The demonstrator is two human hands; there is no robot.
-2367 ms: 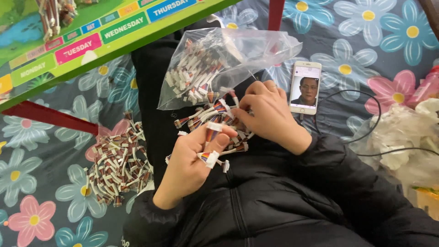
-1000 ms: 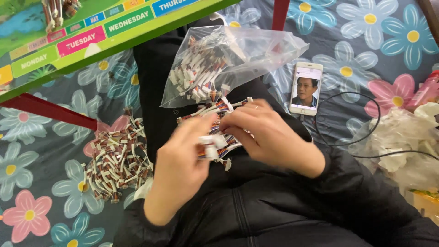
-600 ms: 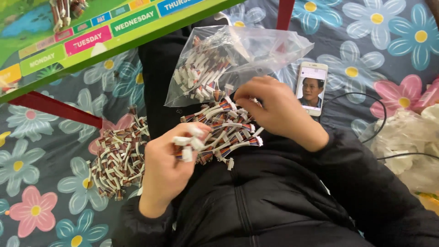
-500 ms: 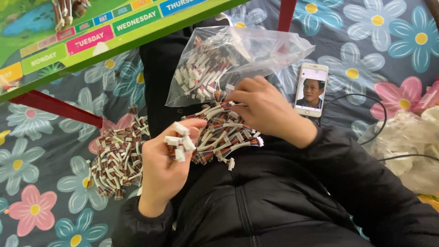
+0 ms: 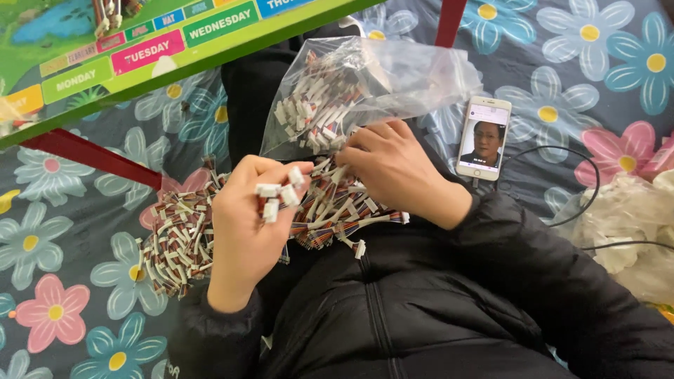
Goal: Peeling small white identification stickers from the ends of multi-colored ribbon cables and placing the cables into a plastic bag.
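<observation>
The left hand [image 5: 246, 224] pinches a small bunch of connectors [image 5: 277, 195] over the lap; the right hand [image 5: 393, 168] picks in the lap pile [image 5: 337, 210], near the bag [image 5: 337, 91]. Best keep the plugs aligned.

This looks like a home, most likely a bedroom, with piecework done on the lap. A dark blue bedcover printed with big blue, pink and white flowers [image 5: 562, 63] spreads underneath, and a low green children's table with coloured weekday panels and red legs [image 5: 140, 49] stands over it. A white smartphone showing a video [image 5: 484, 137] lies on the cover, its dark cable [image 5: 576, 182] trailing beside.
</observation>
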